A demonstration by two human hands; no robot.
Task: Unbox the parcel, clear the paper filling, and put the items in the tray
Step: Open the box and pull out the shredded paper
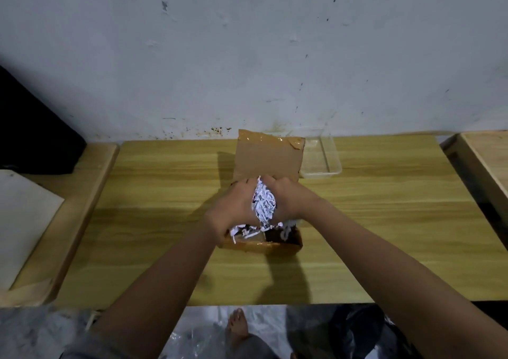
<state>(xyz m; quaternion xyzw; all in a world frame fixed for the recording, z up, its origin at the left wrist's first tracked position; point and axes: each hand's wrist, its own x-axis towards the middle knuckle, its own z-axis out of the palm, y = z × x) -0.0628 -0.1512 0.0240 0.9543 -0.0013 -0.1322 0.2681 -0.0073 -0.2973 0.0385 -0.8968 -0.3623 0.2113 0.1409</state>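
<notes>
A brown cardboard parcel (268,156) stands open in the middle of the wooden table, its taped lid flap tilted up toward the wall. My left hand (233,207) and my right hand (288,199) press together over the box, holding a clump of white shredded paper (264,203) between them. More shreds (244,230) lie loose inside the box near its front wall. Something dark shows inside the box at the front right; I cannot tell what it is. A clear plastic tray (334,170) sits just behind and to the right of the parcel.
The wooden table (384,221) runs up to a pale wall. A second wooden surface (82,193) on the left carries a white board (24,221) and a black object (30,135). Another wooden piece (486,160) stands at the right. Plastic sheeting and a bare foot (237,328) are below the front edge.
</notes>
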